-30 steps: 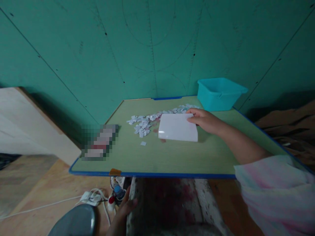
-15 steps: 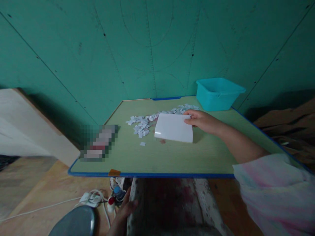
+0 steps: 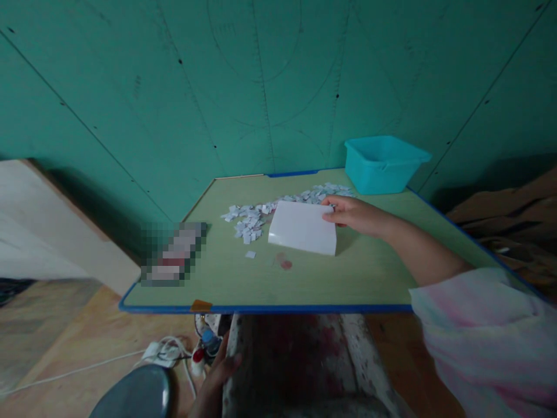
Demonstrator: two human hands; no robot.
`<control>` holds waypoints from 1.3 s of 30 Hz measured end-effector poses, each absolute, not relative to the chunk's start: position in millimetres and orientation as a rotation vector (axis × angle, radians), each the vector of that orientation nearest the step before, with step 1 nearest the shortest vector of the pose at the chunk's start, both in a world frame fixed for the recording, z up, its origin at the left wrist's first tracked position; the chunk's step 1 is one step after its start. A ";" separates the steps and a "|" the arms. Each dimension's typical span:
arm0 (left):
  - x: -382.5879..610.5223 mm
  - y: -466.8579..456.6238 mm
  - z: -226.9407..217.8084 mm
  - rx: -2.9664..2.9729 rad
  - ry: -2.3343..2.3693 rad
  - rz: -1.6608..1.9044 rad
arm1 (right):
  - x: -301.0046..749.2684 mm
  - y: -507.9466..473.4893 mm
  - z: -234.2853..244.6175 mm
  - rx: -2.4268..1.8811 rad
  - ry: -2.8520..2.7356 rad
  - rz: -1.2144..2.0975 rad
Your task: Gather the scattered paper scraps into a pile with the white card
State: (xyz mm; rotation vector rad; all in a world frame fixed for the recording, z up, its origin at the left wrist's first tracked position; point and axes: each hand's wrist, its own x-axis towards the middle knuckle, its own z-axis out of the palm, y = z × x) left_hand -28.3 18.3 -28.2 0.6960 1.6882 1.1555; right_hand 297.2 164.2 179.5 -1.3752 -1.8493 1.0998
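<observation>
My right hand (image 3: 348, 215) pinches the far right corner of a glossy white sheet (image 3: 302, 226), thumb on top. The sheet's near edge bends downward, and it is tilted above the table (image 3: 235, 284). Behind and left of it lie many small white paper pieces (image 3: 250, 223), with one piece (image 3: 250, 254) apart from the pile. Small reddish round spots (image 3: 286, 265) show just in front of the sheet. Below the table's front edge, my left hand (image 3: 224, 368) is closed round the side of a worn, white-edged frame (image 3: 230, 348); some of its fingers are hidden.
A turquoise plastic basket (image 3: 378, 171) stands at the back right corner. A pixelated object (image 3: 176, 255) lies at the left edge. Green wall panels (image 3: 278, 87) rise behind. On the floor are a grey stool (image 3: 134, 395), white cables (image 3: 174, 342) and a red-capped bottle (image 3: 198, 360).
My right hand has shifted the white sheet slightly left and tilted it. The reddish spots now show more fully in front of it. My left hand stays in place; the whole view shifts slightly.
</observation>
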 end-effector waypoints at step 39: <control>-37.0 17.5 -33.5 0.754 1.655 1.065 | 281.8 152.1 168.8 -1.202 -2.221 1.392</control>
